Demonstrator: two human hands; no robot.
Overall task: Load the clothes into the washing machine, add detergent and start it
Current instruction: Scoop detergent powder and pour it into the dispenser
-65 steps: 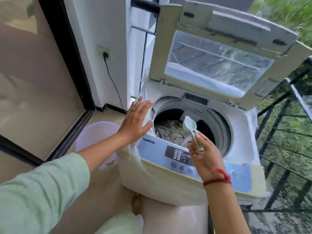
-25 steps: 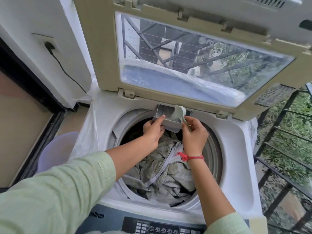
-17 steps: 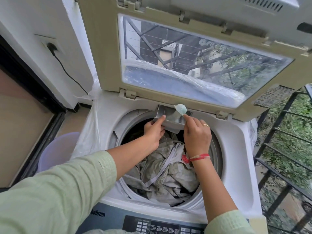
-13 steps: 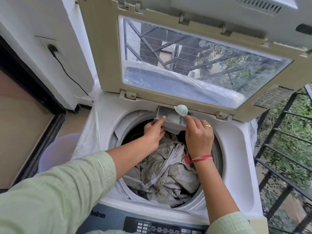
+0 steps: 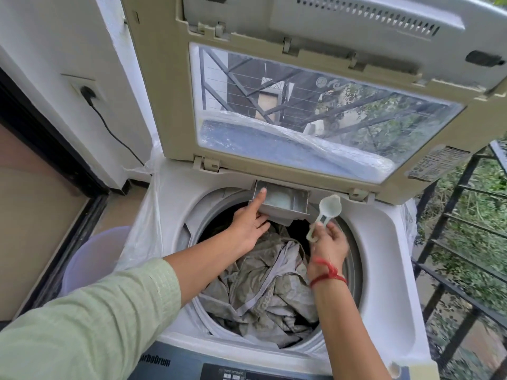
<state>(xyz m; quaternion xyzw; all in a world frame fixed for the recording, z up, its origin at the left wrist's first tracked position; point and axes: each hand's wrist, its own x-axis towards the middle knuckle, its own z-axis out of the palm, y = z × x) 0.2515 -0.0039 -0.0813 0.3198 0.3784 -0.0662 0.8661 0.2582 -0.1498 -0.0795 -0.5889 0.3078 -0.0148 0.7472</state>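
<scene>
Several clothes (image 5: 269, 283) fill drum (image 5: 354, 272) (drawer (image 5: 297, 204) powdered).

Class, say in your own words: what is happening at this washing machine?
A person's left hand holds the pulled-out grey plastic detergent drawer, index finger on its left wall. The right hand pinches an empty-looking pale green plastic scoop right of it. Grey crumpled clothes lie in the white top-loading washing machine; its lid stands open.

We look from one wide-angle head camera, forward and down, close over the front of the washing machine (image 5: 384, 242), into its open top.
</scene>
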